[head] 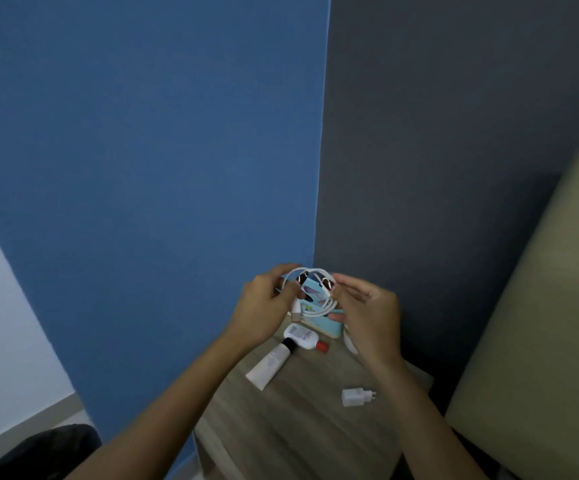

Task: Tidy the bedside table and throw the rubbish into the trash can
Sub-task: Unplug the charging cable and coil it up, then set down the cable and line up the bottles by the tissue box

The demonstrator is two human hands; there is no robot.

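Your left hand [263, 308] is closed on one side of a coiled white cable [315, 292], fingers curled around the loops with the thumb on top. Your right hand [367, 315] meets it from the other side, fingertips [341, 282] pinching the far edge of the coil while the rest of the fingers spread loosely. Between them you hold the cable in the air, over the back of the counter [301, 410]; its plug end [295, 311] hangs down just beside your left palm.

Directly behind and below the coil, a light blue box [327, 323] with a printed picture lies on the counter near the corner where the blue wall [142, 168] meets the dark grey wall [437, 150]. Just in front of it, a small white bottle with a red cap [303, 337] lies on its side, touching the black cap of a white tube [270, 365], which also lies flat and points toward the near left edge. A white round object [350, 342] shows partly under your right wrist; you cannot tell what it is. Nearer to you and well apart from the bottles, a white charger plug [357, 396] lies on the wood with its prongs pointing right.

To the right of the counter rises a beige padded surface [540, 341]. At the lower left, something dark [49, 448] sits on the floor, too dim to identify.
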